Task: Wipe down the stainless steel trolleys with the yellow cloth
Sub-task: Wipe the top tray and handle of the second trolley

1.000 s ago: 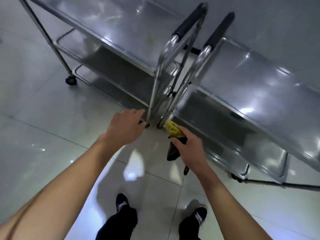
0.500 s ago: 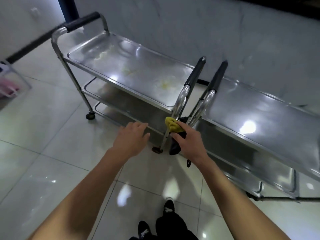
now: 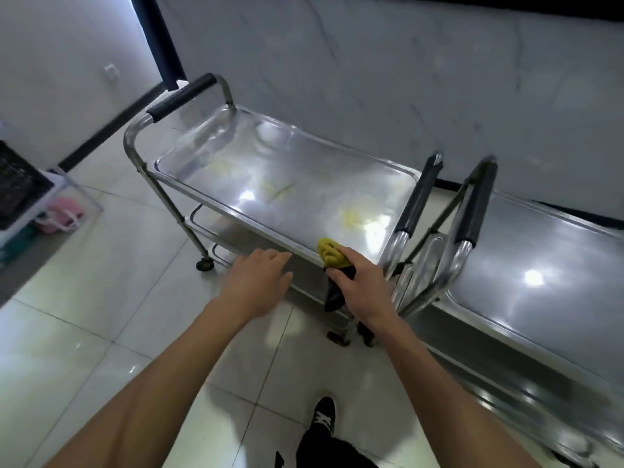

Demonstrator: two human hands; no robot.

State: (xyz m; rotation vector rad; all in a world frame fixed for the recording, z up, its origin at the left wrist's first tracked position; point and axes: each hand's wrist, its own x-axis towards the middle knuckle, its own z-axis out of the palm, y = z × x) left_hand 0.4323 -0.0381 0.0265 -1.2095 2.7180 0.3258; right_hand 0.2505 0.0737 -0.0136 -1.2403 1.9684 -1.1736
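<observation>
1. Yellow cloth (image 3: 331, 254), bunched and soft, sits in the right hand (image 3: 361, 285), fingers curled round it with something dark hanging below, at the near rim of the left stainless steel trolley (image 3: 209, 157).
2. Left hand (image 3: 260, 282) hovers just beside that rim, fingers relaxed, holding nothing.
3. Wiping looks about to begin: yellowish smears (image 3: 351, 217) mark the glossy, shallow-lipped top.
4. Next, I'd guess, flatten the cloth and sweep across; the right stainless steel trolley (image 3: 553, 265) waits.
</observation>
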